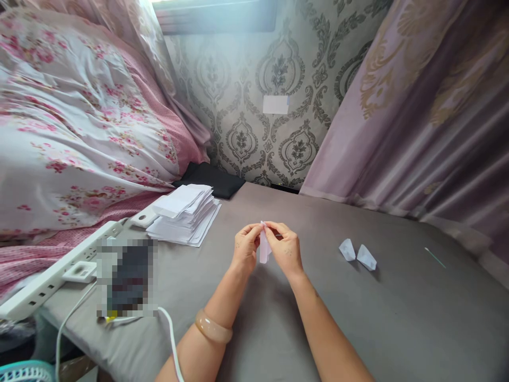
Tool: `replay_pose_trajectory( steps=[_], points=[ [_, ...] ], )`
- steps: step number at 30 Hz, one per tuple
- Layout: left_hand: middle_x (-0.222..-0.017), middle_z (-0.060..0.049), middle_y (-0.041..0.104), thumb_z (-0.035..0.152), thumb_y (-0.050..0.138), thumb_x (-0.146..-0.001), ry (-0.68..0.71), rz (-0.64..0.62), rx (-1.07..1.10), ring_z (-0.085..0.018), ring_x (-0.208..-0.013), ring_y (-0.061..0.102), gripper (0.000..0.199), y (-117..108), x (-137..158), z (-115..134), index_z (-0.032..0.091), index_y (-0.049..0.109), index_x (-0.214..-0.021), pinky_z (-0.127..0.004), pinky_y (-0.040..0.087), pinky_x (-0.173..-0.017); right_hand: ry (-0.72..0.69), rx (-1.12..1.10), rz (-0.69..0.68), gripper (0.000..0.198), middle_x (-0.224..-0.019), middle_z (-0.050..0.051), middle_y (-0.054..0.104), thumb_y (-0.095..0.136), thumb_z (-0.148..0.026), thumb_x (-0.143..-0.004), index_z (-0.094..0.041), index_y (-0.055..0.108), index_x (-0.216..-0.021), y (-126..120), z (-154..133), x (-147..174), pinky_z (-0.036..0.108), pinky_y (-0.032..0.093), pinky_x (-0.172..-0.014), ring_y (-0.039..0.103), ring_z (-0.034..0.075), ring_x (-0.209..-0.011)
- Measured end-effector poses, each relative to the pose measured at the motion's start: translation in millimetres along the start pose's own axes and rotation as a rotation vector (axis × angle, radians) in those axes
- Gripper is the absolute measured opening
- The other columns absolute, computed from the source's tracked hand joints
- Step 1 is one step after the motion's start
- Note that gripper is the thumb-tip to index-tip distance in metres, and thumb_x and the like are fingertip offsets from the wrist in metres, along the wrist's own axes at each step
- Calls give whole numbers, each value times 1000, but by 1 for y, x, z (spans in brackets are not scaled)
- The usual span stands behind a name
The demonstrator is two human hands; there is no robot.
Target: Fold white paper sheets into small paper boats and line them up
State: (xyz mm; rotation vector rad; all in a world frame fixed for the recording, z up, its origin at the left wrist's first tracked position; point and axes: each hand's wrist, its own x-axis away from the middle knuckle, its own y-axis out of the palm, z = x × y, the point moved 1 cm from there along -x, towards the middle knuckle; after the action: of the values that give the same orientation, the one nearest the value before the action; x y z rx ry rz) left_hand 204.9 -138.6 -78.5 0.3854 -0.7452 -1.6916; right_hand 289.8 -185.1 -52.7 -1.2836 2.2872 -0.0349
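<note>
Between both hands, above the grey-covered surface, is a narrow folded strip of pale pinkish paper [263, 250]. My left hand [247, 245] pinches its upper end from the left, thumb against fingers. From the right, my right hand [285, 248] closes on the same upper end, fingertips meeting those of the left. The strip's lower part hangs down between the palms. To the right lie two small folded white paper pieces [347, 250], [366, 257], standing up in angular shapes and apart from my hands.
A stack of white paper [185, 215] sits at the left, with a black flat item [217, 179] behind it. Along the left edge run a white power strip [59, 268] and a white cable [169, 329]. A thin green stick [435, 258] lies far right.
</note>
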Motion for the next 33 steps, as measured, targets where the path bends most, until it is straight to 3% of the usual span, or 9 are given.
replay_pose_trajectory(
  steps=[7,12,15,19,21,25,33],
  points=[
    [-61,0,63,22,77,-57,10,-5,25,-8,-57,54,16,-2,-3,1,12,66,-64,-21,41,-59,-271,366,-54,34,-88,6,65,43,-13,-85,-22,69,-105,-2,-4,4,29,48,-79,58,17,-85],
    [-52,3,55,33,79,-58,-76,-41,0,-6,-47,47,27,-2,0,5,12,63,-62,-19,33,-46,-306,566,-127,36,-90,9,64,40,-16,-87,-20,68,-109,-5,-8,8,33,47,-78,56,21,-88],
    [-51,3,56,36,83,-51,-145,-46,-20,-7,-45,48,35,-3,1,9,12,62,-63,-19,34,-46,-176,345,-131,33,-93,8,67,43,-16,-83,-22,71,-99,-5,-7,6,32,47,-82,59,20,-88],
    [-57,2,59,40,82,-55,-76,-90,-78,-7,-49,50,36,-1,2,8,13,63,-69,-20,38,-51,274,-192,-82,24,-80,6,71,53,-31,-79,-18,72,-85,-5,2,0,29,49,-69,64,19,-74],
    [-60,2,60,40,80,-58,-4,-95,-119,-7,-51,51,34,0,3,6,14,63,-70,-20,39,-53,400,-325,-48,28,-72,5,70,61,-42,-74,-15,71,-79,-4,6,-1,28,48,-64,63,18,-67],
    [-61,2,60,39,79,-59,67,-58,-198,-7,-52,50,32,1,4,2,13,63,-67,-19,38,-53,449,-377,-41,32,-68,3,69,71,-46,-63,-15,69,-71,-3,10,-1,25,45,-62,59,13,-61],
    [-57,1,60,40,80,-56,28,-24,-249,-8,-50,50,33,-4,1,-2,12,66,-65,-21,37,-51,529,-447,-110,34,-60,0,65,76,-45,-56,-14,68,-69,-5,20,-1,24,41,-56,53,10,-53]
  ],
)
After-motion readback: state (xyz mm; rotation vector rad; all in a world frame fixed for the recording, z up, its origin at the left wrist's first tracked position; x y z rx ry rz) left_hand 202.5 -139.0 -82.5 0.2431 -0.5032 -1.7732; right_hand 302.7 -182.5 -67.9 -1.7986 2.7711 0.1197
